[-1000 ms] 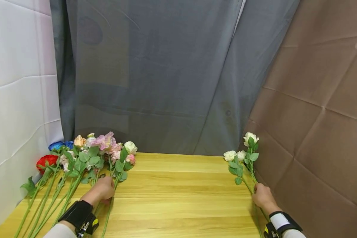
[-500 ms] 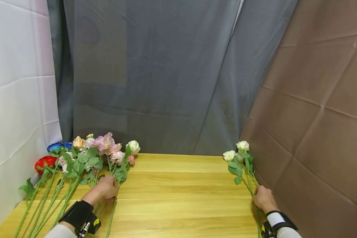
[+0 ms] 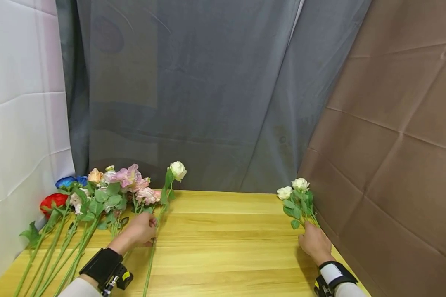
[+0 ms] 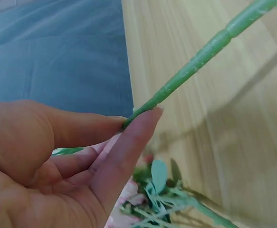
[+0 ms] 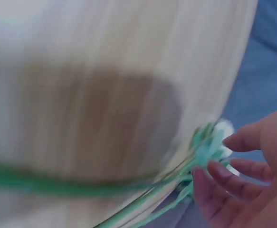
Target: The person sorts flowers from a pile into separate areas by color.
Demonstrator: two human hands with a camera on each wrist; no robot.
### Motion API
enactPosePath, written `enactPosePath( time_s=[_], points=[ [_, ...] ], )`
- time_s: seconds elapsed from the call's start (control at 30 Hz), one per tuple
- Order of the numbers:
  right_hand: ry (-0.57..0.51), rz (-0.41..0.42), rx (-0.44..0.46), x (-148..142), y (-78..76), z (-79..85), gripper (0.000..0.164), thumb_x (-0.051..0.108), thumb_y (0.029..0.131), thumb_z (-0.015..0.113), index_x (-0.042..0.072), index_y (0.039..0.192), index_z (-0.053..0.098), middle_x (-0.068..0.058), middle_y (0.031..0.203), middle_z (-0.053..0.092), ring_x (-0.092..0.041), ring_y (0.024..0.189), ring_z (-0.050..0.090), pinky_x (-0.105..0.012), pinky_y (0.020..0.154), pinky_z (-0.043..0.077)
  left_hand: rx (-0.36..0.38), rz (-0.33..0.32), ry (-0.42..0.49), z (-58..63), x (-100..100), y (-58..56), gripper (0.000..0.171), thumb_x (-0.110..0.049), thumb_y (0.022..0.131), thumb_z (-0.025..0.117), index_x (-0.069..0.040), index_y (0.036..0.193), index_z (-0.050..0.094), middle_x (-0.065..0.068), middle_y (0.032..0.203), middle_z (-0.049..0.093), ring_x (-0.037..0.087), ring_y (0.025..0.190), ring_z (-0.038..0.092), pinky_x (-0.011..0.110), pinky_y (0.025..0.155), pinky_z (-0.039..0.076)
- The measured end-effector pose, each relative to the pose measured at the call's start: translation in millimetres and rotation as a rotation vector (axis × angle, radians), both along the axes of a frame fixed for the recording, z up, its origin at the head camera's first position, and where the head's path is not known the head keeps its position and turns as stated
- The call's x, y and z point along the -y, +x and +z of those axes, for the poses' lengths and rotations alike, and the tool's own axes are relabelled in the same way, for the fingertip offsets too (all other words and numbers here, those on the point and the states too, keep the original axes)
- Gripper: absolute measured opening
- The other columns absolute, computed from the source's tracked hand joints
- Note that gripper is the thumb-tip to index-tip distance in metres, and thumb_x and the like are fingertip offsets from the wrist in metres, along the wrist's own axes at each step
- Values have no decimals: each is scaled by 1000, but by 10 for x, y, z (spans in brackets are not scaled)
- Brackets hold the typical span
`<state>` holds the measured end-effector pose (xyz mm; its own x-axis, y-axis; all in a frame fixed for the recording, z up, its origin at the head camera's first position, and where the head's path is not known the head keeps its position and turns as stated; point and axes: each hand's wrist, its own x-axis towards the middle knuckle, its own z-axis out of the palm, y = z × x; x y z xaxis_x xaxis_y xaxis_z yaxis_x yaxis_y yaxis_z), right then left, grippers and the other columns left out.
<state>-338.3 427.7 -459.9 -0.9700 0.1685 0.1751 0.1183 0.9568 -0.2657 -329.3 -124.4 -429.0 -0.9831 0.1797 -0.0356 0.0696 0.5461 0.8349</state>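
The left hand pinches the stem of a white rose between thumb and finger; the head view shows the bloom past those fingertips, raised against the grey curtain. The left wrist view alone shows the tight pinch and the stem's ridges. The right hand has its fingers parted, thumb well apart, as only the right wrist view reveals; two white roses lie just beyond them, and blur hides whether fingers and stems touch. A yellow patch behind the left fingers is too small to read. Left of that hand lie pink flowers, a red flower and blue flowers. A wood-grained table spans the space between both hands, with brown cloth hanging right of the right fingers.
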Motion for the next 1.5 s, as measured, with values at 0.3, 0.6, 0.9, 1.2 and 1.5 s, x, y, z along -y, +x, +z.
enactPosePath(
  time_s=[0.3,0.6,0.9,1.2,1.5],
  points=[
    [-516,296,24,857,-21,210,30,6,99,59,-4,126,56,-19,106,61,-29,74,62,-44,57,56,-100,26,37,87,-223,-95,14,15,84,58,7,96,58,11,80,51,22,68,61,41,58,61],
    [-741,576,207,1542,146,315,30,5,102,57,-7,129,51,-21,108,59,-35,94,67,-51,74,61,-151,-3,104,115,-561,-94,16,17,84,60,7,95,58,11,80,51,24,67,65,38,55,61],
    [-906,668,430,2080,235,229,49,8,99,64,-14,139,45,-30,125,56,-45,107,66,-53,82,60,-188,-76,215,105,-953,-122,18,17,85,64,3,92,56,9,81,50,21,65,67,36,55,60],
    [-997,678,508,2447,382,201,44,4,96,65,-16,132,49,-25,113,62,-39,94,72,-51,79,61,-228,-121,293,126,-1231,-103,16,16,87,64,5,96,57,10,83,52,25,68,68,38,57,61],
    [-960,673,459,2500,364,173,17,-1,96,58,-8,111,60,-23,91,71,-40,79,75,-47,68,62,-229,-113,330,55,-1296,-137,16,16,88,63,4,97,57,10,85,54,23,68,69,40,59,62]
  ],
)
